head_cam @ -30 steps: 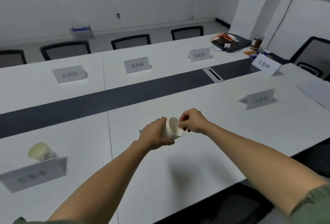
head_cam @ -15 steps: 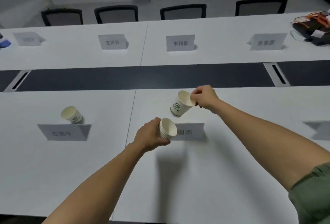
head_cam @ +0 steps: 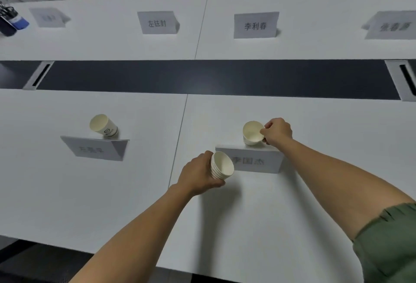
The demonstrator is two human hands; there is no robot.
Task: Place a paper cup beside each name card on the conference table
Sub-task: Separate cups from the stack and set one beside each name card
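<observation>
right hand (head_cam: 277, 132) pinches paper cup (head_cam: 252, 133) rim, base hidden behind centre name card (head_cam: 249, 161) | left hand (head_cam: 199, 173) wraps cup stack (head_cam: 221, 165) | upper-left name card (head_cam: 47, 17) unreadable

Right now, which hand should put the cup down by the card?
The right hand. It already pinches the single paper cup just behind the near name card; the left hand is busy holding the cup stack.

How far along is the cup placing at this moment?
One paper cup already stands behind the near-left name card. The right hand is setting a second cup behind the near-centre card; the left hand holds the remaining stack. The four far-side cards have no cups.
</observation>
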